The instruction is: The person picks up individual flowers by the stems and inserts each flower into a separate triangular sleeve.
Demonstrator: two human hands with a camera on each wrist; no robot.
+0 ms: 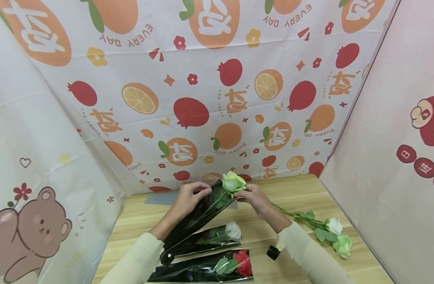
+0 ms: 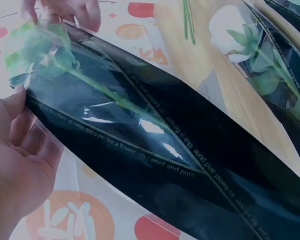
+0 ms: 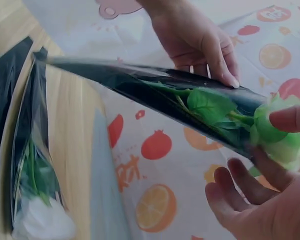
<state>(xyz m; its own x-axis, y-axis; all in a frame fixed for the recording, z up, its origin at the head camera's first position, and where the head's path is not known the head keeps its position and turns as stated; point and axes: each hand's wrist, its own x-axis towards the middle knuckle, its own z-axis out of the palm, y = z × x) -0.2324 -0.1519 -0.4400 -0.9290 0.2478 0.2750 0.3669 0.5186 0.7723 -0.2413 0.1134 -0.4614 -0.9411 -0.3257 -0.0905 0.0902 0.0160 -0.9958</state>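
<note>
Left hand [image 1: 189, 197] pinched wrap [image 1: 199, 213] at its edge, right hand [image 1: 255, 200] gripped green rose [image 1: 233, 182]: likely steadying bloom at the mouth.

Middle passage: bench [image 1: 261, 228] open rightward from the wrapped white rose [image 1: 207, 239] to the right sleeve [image 1: 309, 252]
Beyond sleeve: loose roses [image 1: 326, 235] in the way
Near side: wrapped red rose [image 1: 199, 267], a thin gap from the white one
Between arms: raised green rose [image 1: 233, 182] in black wrap [image 1: 192, 219], slanting across
Back: printed wall [image 1: 209, 86] stops reach
</note>
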